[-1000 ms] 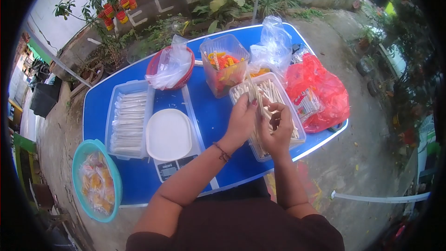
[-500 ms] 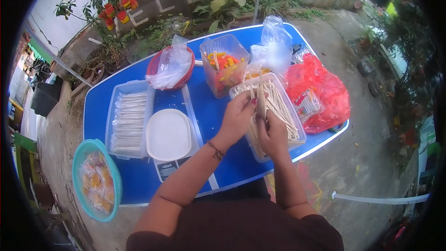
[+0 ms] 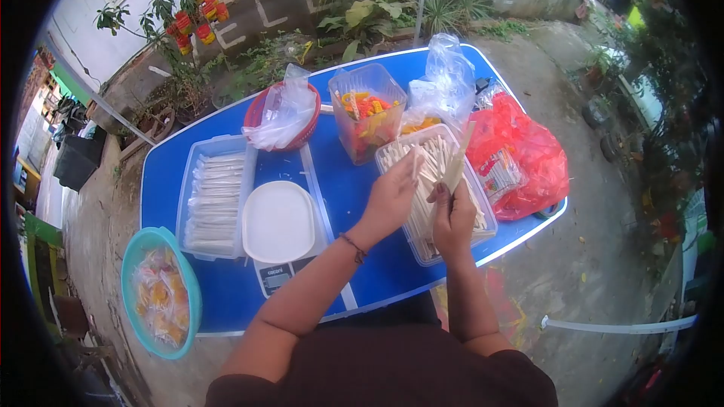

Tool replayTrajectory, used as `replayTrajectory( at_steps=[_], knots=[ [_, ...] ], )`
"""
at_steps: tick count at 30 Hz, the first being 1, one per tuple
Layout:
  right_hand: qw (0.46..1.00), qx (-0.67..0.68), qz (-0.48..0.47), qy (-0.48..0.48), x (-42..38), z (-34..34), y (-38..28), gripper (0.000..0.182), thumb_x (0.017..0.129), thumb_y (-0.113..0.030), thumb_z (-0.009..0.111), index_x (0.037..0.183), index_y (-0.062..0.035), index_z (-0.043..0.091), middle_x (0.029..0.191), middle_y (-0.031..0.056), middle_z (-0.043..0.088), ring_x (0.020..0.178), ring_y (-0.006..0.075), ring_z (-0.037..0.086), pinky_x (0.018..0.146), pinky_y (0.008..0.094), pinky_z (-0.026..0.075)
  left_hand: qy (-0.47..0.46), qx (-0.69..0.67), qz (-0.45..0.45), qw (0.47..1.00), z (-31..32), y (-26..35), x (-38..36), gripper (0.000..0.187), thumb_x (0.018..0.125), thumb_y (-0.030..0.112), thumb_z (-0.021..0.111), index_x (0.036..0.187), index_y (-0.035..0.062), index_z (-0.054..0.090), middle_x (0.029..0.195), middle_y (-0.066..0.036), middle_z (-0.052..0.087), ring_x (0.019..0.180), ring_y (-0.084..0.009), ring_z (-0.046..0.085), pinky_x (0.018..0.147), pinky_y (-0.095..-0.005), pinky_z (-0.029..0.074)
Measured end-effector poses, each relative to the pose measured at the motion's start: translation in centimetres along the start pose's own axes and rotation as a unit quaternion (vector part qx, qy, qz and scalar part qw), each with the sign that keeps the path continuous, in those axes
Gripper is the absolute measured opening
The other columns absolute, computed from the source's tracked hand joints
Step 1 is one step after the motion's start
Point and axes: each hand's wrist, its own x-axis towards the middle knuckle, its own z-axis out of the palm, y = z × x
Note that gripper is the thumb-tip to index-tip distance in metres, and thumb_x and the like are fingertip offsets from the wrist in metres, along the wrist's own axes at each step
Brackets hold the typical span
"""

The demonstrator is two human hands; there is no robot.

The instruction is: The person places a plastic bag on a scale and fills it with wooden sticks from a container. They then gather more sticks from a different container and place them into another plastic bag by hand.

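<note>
My right hand (image 3: 455,222) is closed around a small bunch of pale flat sticks (image 3: 454,171), which point up over the right side of a clear plastic box (image 3: 426,255). Many more pale sticks (image 3: 434,149) lie in that box. Just left of the bunch, my left hand (image 3: 394,190) hovers at the box's left side, its fingertips smeared by motion over the sticks. A white square plate (image 3: 278,221) rests on a kitchen scale (image 3: 274,277) to the left of my left forearm.
On the blue table (image 3: 219,301) stand a box of packed white sticks (image 3: 216,203), a red basket with plastic bags (image 3: 283,117), a tub of colourful pieces (image 3: 368,120), a clear bag (image 3: 446,79) and a red bag (image 3: 535,169). A turquoise basin (image 3: 197,301) holds filled packets.
My hands have come apart: the left has drawn away from the sticks, while the right keeps the bunch and has shifted right and tilted it. The view has shifted slightly.
</note>
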Motion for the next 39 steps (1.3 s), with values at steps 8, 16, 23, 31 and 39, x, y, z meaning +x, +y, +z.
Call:
replayTrajectory(
  at_steps=[8, 16, 23, 31, 39],
  knots=[
    [0.995, 0.084, -0.030, 0.044, -0.2, -0.3, -0.2, 0.021, 0.104, -0.018, 0.042, 0.095, -0.0020, 0.053, 0.079, 0.0051, 0.057, 0.072, 0.0115, 0.051, 0.069, 0.0268, 0.041, -0.060, -0.013, 0.045, 0.997, 0.0, 2.6, -1.6, 0.064, 0.082, -0.016, 0.040, 0.145, -0.0074, 0.031, 0.153, -0.019, 0.032, 0.146, -0.0245, 0.023, 0.119, -0.0344, 0.017],
    [0.978, 0.084, -0.189, 0.032, 0.2, 1.9, -5.2, 0.014, 0.101, -0.010, 0.045, 0.098, 0.0010, 0.053, 0.082, 0.0125, 0.060, 0.072, 0.0202, 0.060, 0.064, 0.0337, 0.047, -0.029, -0.050, 0.084, 0.995, -2.6, 7.8, -4.8, 0.046, 0.097, 0.000, 0.043, 0.143, -0.0055, 0.037, 0.150, -0.016, 0.038, 0.143, -0.0217, 0.029, 0.117, -0.0348, 0.021],
    [0.955, 0.160, -0.187, -0.166, -2.1, 12.1, -8.8, 0.027, 0.085, 0.001, 0.058, 0.112, -0.0004, 0.058, 0.099, 0.0195, 0.062, 0.087, 0.0389, 0.063, 0.073, 0.0405, 0.051, 0.102, 0.062, 0.152, 0.981, -7.9, 9.9, -10.1, 0.052, 0.094, 0.016, 0.056, 0.139, -0.0033, 0.040, 0.144, -0.015, 0.044, 0.119, -0.0162, 0.047, 0.102, -0.0294, 0.034],
    [0.921, 0.188, -0.188, -0.286, -4.4, 19.1, -10.4, 0.032, 0.082, 0.001, 0.064, 0.112, -0.0016, 0.055, 0.098, 0.0177, 0.058, 0.087, 0.0390, 0.060, 0.071, 0.0428, 0.048, 0.205, 0.122, 0.109, 0.965, -14.1, 8.4, -13.9, 0.046, 0.096, 0.015, 0.059, 0.136, -0.0002, 0.043, 0.140, -0.014, 0.047, 0.120, -0.0167, 0.048, 0.103, -0.0310, 0.036],
    [0.908, 0.030, -0.187, -0.373, -4.7, 18.1, -8.0, 0.040, 0.078, 0.003, 0.061, 0.117, -0.0004, 0.055, 0.109, 0.0202, 0.061, 0.099, 0.0410, 0.061, 0.081, 0.0422, 0.051, 0.232, 0.090, 0.047, 0.967, -15.3, 5.1, -14.5, 0.048, 0.096, 0.017, 0.061, 0.138, 0.0016, 0.043, 0.125, -0.007, 0.053, 0.109, -0.0111, 0.051, 0.096, -0.0275, 0.040]
  ],
)
